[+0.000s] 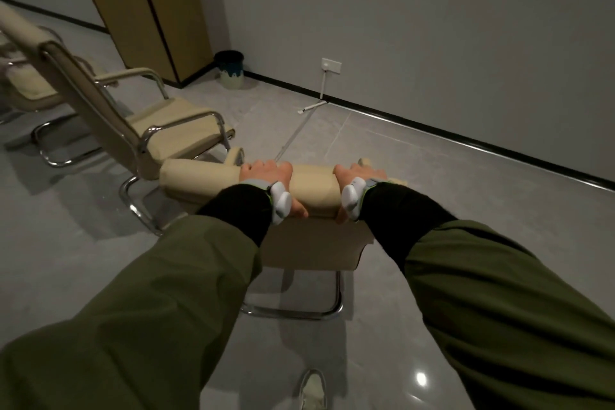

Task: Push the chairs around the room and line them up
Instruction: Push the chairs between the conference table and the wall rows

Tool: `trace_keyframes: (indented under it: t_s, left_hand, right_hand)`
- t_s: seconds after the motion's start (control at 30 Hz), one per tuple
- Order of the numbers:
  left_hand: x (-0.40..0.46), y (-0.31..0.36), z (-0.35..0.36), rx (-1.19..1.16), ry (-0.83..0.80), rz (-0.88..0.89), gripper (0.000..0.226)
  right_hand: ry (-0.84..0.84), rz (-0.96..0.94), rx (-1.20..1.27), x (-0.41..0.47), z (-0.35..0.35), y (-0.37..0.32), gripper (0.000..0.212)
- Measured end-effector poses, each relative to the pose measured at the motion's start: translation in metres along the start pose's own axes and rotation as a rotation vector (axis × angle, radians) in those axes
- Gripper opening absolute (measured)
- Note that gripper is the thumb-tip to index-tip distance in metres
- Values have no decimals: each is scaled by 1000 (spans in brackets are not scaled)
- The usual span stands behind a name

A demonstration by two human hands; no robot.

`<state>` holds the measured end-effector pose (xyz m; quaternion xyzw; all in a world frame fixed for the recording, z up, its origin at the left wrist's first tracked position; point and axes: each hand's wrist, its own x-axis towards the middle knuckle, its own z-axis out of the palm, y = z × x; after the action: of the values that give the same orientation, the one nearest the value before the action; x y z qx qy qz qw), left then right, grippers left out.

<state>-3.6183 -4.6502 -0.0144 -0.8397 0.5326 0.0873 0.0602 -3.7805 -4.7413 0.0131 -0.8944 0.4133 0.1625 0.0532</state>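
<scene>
A cream padded chair (312, 183) with a chrome sled base stands right in front of me, its back toward me. My left hand (266, 173) grips the padded top of the backrest, fingers over the far side and thumb underneath. My right hand (359, 175) grips the same top roll further right. Its seat is hidden behind the backrest. To the left stands a second cream chair (173, 120) facing right, its seat close to the held chair's left end. A third cream chair (30, 86) shows behind it at the left edge.
A grey wall with a black skirting (432, 130) runs ahead and to the right. A dark waste bin (229, 68) stands in the corner beside a tall wooden cabinet (149, 10). A white cable (293, 136) runs from a wall socket across the grey tiled floor.
</scene>
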Motion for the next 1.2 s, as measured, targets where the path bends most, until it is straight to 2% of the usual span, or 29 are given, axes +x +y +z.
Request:
trace_keyframes:
  t_s: [0.2,0.3,0.53,0.8,1.07,1.2]
  left_hand:
    - [-26,-11,11,-39,4,-14,84]
    - [-34,-10,12,-33,22,-28,81]
    - [-46,-1,14,-22,23,-135,87]
    - [-75,25,3,-45,-70,-305,95]
    - [-128,51,19,-112,-75,-477,97]
    - [-151,67,28,-118,-68,-539,97]
  right_hand:
    - [16,-29,-56,-14,9,-11,80]
    - [28,-58,-62,-16,13,-12,76]
    - [10,-147,-94,-8,16,-3,86]
    - [35,-350,-92,-16,20,16,71]
    - [66,-530,-151,-48,22,23,66]
    - [76,-563,-188,-62,27,22,70]
